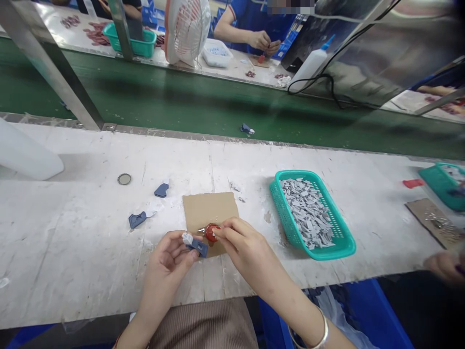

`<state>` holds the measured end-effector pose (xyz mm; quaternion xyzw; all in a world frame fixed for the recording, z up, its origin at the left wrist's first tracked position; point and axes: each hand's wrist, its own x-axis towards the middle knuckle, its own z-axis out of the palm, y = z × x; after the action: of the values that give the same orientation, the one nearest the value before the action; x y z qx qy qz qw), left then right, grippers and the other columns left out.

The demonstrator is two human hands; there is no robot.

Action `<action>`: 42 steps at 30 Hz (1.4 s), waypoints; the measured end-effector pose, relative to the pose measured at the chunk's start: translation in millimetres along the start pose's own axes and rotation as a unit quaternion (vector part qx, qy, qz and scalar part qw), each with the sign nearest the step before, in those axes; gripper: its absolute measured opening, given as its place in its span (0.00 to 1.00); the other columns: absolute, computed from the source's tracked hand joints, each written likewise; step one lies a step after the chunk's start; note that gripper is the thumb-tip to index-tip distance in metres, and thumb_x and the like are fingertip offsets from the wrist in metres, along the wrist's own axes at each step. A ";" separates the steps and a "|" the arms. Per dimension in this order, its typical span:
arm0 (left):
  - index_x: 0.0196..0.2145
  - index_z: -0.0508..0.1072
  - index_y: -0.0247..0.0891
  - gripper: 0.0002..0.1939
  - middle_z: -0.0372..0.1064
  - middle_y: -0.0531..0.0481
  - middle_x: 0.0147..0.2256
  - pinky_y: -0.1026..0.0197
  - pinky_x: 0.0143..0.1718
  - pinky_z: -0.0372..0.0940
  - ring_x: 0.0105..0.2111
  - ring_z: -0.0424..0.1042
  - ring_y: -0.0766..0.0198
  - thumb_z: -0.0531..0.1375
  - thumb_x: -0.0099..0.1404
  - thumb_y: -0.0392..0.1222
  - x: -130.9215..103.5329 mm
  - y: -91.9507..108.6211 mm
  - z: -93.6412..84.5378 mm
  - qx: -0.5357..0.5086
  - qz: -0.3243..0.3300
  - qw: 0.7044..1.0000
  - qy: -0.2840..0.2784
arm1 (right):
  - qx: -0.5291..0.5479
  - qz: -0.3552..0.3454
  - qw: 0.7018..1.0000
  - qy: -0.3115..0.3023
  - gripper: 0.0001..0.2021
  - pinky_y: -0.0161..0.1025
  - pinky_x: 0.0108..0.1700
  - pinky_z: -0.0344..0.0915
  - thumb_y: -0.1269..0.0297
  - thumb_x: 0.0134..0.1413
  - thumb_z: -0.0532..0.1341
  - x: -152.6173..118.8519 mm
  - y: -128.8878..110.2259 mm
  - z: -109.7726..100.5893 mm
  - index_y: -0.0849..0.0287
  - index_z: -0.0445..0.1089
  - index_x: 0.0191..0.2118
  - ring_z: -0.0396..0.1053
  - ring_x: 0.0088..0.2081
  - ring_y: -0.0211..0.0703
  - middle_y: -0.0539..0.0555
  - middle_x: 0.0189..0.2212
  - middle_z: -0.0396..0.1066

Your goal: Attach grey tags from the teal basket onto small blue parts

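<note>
on the scuffed white workbench (87, 252), the left hand (167, 259) grips a dark-blue plastic part with a pale tip (199, 247), best kept steady, while the right hand (247, 242), pinched narrow, contents unclear, meets the round red cap (209, 232) between them, best touched lightly.

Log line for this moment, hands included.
left hand: holding blue part | right hand: at red cap on cardboard | basket: grey pieces
</note>
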<state>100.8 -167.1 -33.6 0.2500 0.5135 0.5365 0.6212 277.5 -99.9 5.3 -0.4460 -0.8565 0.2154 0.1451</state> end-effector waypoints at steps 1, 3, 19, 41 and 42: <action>0.41 0.74 0.44 0.11 0.78 0.45 0.44 0.58 0.49 0.71 0.47 0.76 0.56 0.67 0.60 0.42 -0.1 0.3 0.6 0.001 0.000 1.000 -0.001 | 0.000 -0.001 1.000 0.004 0.11 0.41 0.39 0.71 0.72 0.67 0.53 0.0 0.4 0.2 0.58 0.71 0.36 0.70 0.36 0.44 0.55 0.34 0.70; 0.41 0.74 0.43 0.11 0.78 0.46 0.43 0.58 0.49 0.71 0.46 0.77 0.56 0.67 0.60 0.42 -0.5 0.8 2.1 0.004 0.000 1.000 -0.002 | -0.006 0.000 1.000 0.005 0.11 0.42 0.39 0.71 0.72 0.67 0.53 -0.2 1.0 0.8 0.58 0.71 0.35 0.70 0.36 0.45 0.55 0.34 0.69; 0.41 0.75 0.43 0.13 0.79 0.46 0.39 0.57 0.44 0.72 0.40 0.78 0.56 0.68 0.57 0.42 -1.7 5.4 19.7 -0.007 0.009 1.000 0.013 | 0.486 0.207 0.849 -0.015 0.06 0.44 0.45 0.74 0.60 0.51 0.69 1.5 -1.1 -26.9 0.55 0.80 0.34 0.76 0.40 0.46 0.54 0.36 0.79; 0.41 0.79 0.44 0.10 0.79 0.49 0.44 0.63 0.47 0.73 0.42 0.78 0.61 0.67 0.61 0.39 -13.0 6.5 32.2 0.031 0.095 0.995 0.000 | 0.490 0.187 0.851 -0.035 0.05 0.41 0.47 0.70 0.64 0.49 0.71 -7.1 -18.5 -32.7 0.57 0.78 0.32 0.74 0.41 0.43 0.53 0.36 0.76; 0.41 0.79 0.44 0.10 0.80 0.49 0.43 0.63 0.47 0.72 0.43 0.78 0.61 0.68 0.60 0.39 -13.1 7.6 32.6 0.034 0.099 0.995 -0.001 | 0.522 0.194 0.829 -0.059 0.07 0.40 0.45 0.70 0.62 0.48 0.72 -6.8 -17.4 -33.4 0.57 0.76 0.32 0.74 0.39 0.42 0.53 0.35 0.76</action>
<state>128.7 -169.1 -10.8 0.3214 0.5033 0.5772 0.5569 283.8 -106.4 42.4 -0.4470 -0.5194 0.6800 0.2607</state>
